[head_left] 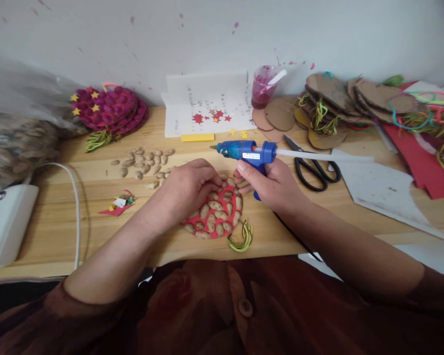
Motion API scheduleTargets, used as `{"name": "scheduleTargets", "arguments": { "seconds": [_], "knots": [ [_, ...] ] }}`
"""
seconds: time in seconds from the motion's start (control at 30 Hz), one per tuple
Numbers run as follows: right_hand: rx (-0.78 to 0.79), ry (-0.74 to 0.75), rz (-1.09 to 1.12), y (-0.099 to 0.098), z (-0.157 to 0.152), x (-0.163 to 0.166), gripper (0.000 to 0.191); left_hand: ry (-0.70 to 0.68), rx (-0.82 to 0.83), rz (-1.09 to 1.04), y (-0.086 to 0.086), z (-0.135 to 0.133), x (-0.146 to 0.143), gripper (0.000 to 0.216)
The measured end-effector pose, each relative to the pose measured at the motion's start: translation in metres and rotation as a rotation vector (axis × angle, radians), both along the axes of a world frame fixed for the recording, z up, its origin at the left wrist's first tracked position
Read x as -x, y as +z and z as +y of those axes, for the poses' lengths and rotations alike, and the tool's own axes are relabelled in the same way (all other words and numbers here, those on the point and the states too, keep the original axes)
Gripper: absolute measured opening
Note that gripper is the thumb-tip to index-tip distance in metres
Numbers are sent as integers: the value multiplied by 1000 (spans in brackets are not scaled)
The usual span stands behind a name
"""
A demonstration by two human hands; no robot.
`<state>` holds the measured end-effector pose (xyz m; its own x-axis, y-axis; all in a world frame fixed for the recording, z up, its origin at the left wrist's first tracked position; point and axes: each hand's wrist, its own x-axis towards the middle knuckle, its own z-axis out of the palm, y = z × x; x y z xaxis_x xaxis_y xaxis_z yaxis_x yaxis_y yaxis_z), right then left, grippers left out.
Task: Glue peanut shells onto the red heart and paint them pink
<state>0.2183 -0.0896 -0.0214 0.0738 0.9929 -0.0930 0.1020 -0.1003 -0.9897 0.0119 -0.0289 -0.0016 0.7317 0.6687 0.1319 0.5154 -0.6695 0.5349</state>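
Your right hand [272, 185] is gripping a blue glue gun [246, 148] by its handle, and the nozzle is pointing toward the left end of the table [163, 195]. A long white glue stick [318, 156] is sticking out of its back, reaching over the black scissors [299, 161].

Your left hand [192, 185] is bending its fingers down over the far rim of a red disc [221, 197]; its fingertips are touching the peanuts [220, 215] there, though you are hiding too much to tell whether a peanut is pinched between them. The disc is lying near the middle of the table's front edge, with peanuts covering most of its face, and a tuft of green string [244, 238] is lying at its right side, toward that edge.

Beyond your left wrist, loose peanuts [142, 162] are lying scattered, and a small red scrap [118, 209] is sitting nearer the front edge. At the far edge, white paper [207, 93] is standing folded against the wall with red stars [197, 119] on it, and a stained cup [261, 93] is standing to its right. Purple discs [111, 108] are sitting toward the far left corner, beside a bag of peanuts [18, 143]. Cardboard discs [331, 93] are piling up toward the far right corner, with red paper [414, 158] lying in front.
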Motion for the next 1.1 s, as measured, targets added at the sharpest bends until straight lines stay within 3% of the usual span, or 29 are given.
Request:
{"name": "scheduleTargets", "arguments": {
  "seconds": [0.37, 1.1],
  "knots": [
    [-7, 17, 5, -3, -1, 0, 33, -26, -97, 34, -5, -1, -1, 22],
    [-22, 13, -6, -8, 1, 1, 36, -44, -68, 40, -6, -1, -2, 20]
  ]
}}
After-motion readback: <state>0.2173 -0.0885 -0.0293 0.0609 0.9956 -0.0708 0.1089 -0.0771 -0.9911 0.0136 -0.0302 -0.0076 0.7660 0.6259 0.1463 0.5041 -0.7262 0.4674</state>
